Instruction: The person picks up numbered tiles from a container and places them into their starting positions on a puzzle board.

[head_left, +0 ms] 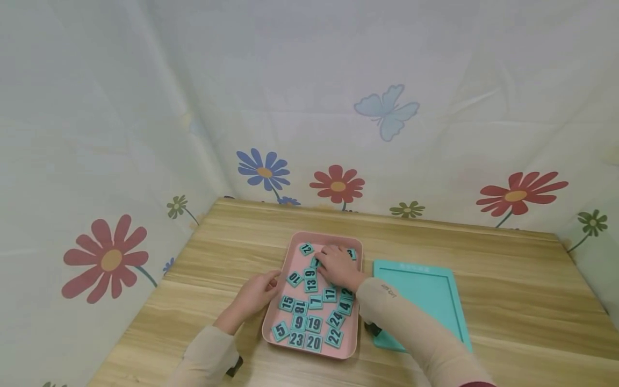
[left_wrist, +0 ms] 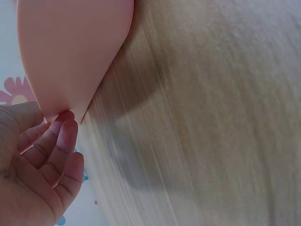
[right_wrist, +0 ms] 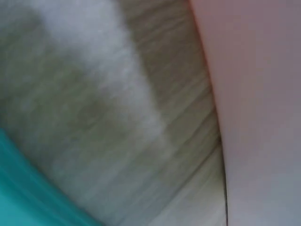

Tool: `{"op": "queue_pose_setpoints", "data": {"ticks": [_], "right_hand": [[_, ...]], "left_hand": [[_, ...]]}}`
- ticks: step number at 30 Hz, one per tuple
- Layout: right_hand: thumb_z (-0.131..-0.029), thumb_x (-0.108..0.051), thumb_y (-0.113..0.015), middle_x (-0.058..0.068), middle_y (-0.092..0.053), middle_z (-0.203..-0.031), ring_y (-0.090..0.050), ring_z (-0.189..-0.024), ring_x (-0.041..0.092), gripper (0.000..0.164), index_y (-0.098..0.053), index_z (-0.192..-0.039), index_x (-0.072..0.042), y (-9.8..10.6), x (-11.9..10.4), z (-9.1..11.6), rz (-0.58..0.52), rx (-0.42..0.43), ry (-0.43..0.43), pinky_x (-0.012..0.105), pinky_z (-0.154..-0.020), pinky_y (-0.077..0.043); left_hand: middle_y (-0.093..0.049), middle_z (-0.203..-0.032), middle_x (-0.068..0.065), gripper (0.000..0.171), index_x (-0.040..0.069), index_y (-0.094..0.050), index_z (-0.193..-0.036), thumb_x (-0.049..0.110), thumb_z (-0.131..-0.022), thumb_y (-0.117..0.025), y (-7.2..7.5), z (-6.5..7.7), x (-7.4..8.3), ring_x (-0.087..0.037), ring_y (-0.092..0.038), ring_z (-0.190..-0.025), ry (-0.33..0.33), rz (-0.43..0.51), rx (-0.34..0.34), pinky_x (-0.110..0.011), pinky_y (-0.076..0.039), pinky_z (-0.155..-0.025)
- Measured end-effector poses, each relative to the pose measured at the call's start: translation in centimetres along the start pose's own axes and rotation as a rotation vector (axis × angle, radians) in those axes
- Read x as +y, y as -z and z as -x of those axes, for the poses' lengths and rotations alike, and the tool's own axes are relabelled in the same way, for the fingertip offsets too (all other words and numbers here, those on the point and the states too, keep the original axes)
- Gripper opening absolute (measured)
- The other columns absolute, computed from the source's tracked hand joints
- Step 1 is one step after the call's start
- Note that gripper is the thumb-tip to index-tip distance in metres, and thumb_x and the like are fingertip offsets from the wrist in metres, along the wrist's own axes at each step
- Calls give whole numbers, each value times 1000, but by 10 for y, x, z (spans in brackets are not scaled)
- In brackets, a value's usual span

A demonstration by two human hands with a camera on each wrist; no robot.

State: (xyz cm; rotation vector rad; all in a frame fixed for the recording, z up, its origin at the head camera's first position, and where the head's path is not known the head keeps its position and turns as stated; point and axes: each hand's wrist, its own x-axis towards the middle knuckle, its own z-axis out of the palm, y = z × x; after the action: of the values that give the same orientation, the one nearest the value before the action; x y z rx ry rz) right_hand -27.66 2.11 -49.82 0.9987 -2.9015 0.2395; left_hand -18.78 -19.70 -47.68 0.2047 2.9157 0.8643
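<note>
A pink tray lies on the wooden table, holding several turquoise square tiles with black numbers. At its left side, my left hand grips the rim. The left wrist view shows the thumb at the edge and fingertips against the tray's outer wall. My right hand reaches over the right side of the tray, its thumb and fingertips around a number tile near the upper middle. That tile's number is partly covered. In the right wrist view only the tray's wall shows, the hand being out of sight.
A turquoise frame board with a raised border lies right of the tray, partly under the right forearm. Its edge shows in the right wrist view. The wooden table meets a flower-printed cloth at its back and left.
</note>
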Motion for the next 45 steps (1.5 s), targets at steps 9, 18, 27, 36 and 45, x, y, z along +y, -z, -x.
{"op": "queue_pose_setpoints", "data": {"ticks": [9, 18, 27, 36, 45], "right_hand": [[-82, -25, -60, 3, -58, -101, -51, -96, 18, 30, -62, -109, -10, 19, -1, 7, -97, 146, 59, 36, -87, -43], [-78, -19, -66, 6, -60, -101, -54, -93, 20, 32, -62, -108, -8, 45, 16, 20, -136, 234, 55, 34, -80, -47], [-78, -13, -63, 7, -54, -102, -48, -94, 21, 34, -59, -111, -6, 69, 46, 46, -268, 246, -45, 34, -74, -47], [-77, -13, -66, 8, -55, -92, -47, -84, 20, 32, -61, -107, -7, 75, 77, 80, -272, 297, -71, 31, -65, -42], [-76, -10, -67, 7, -54, -94, -50, -85, 21, 32, -61, -107, -6, 58, 97, 111, -308, 210, -143, 32, -66, -44]], "left_hand": [[-60, -88, -3, 39, 5, -52, -121, 7, -83, -57, -1, 2, 0, -15, -57, -81, -19, 79, 16, -29, -50, -70], [-61, -89, -4, 35, 5, -57, -116, 3, -81, -58, -6, 0, -4, -15, -58, -81, 17, 214, 73, -29, -51, -72], [-59, -94, -8, 38, 2, -54, -117, -3, -79, -56, -10, -4, -6, -21, -59, -88, 76, 302, 81, -33, -51, -77], [-55, -108, -11, 45, 5, -48, -125, -2, -81, -53, -12, -6, -10, -22, -57, -93, 132, 446, 40, -34, -50, -79], [-53, -112, -13, 46, 6, -47, -126, -2, -81, -52, -12, -5, -8, -21, -56, -94, 156, 503, 23, -33, -49, -81]]}}
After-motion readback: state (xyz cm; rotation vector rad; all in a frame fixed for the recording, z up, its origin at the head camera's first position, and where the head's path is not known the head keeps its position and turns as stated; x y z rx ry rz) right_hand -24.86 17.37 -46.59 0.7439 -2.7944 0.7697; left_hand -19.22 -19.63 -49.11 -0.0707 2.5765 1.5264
